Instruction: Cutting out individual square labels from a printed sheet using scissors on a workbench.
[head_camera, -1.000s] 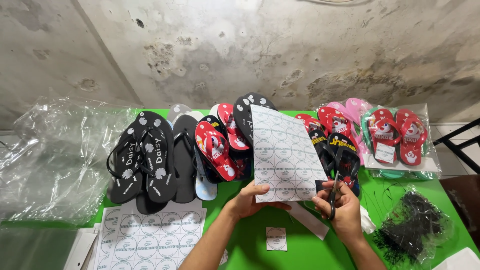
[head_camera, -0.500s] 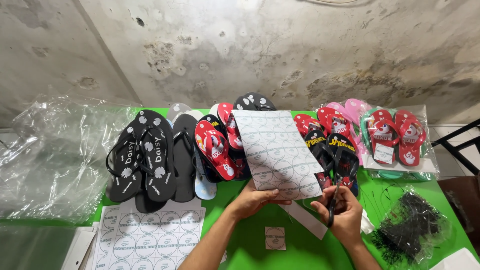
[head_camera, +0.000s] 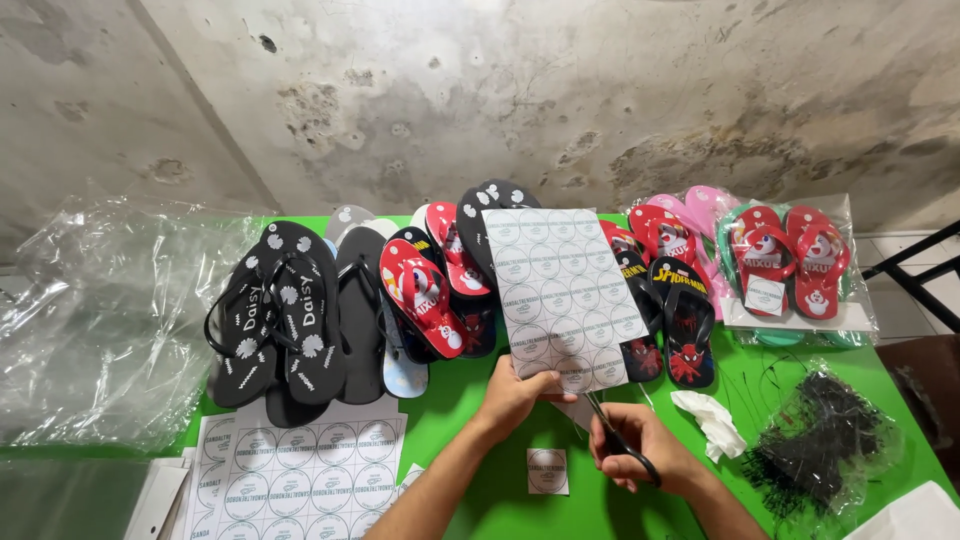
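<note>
Head view shows your left hand pinching the upright label sheet by its bottom edge while your right hand, clenched around scissors, cuts beneath it: the unsupported sheet could flop, so blades slice across a printed circle.

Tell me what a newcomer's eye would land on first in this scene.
First the sheet of round labels, held upright at centre by the left hand while the right hand works scissors at its lower edge. Behind it a row of flip-flops fans across the green table, and one cut label lies between the forearms.
</note>
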